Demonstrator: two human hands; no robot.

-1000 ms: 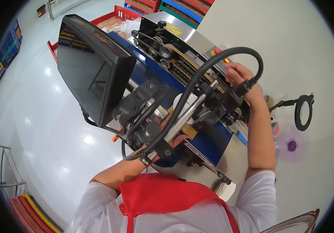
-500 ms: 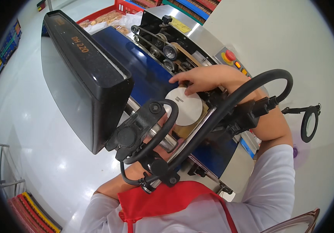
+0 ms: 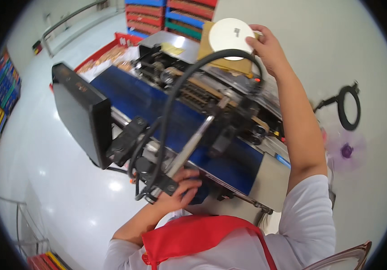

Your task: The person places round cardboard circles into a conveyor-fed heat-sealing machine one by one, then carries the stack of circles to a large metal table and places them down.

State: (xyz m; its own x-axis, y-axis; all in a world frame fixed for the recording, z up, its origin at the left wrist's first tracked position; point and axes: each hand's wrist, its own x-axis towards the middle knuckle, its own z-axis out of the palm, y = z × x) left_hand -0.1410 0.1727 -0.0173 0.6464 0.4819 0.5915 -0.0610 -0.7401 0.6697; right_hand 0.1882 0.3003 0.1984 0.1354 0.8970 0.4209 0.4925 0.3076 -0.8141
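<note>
Up at the far side, past the blue belt (image 3: 144, 108), the right hand (image 3: 268, 49) pinches a white round disc (image 3: 227, 36). The thumb presses on the right edge of the disc, and the other fingers bend toward its back, where I cannot see their tips. So the disc sticks out to the left of the fingers and touches them. A flat tan square (image 3: 204, 42) is just behind the disc. On the near side, the left hand (image 3: 177, 194) is by the near edge of the belt; its fingers are a bit apart, but I cannot tell if they hold anything. A shiny metal bar (image 3: 193, 144) slants up beside it. To the left is a black screen (image 3: 81, 117). Farther off sits a red crate (image 3: 122, 41), and to the right spins a purple fan (image 3: 347, 150).
</note>
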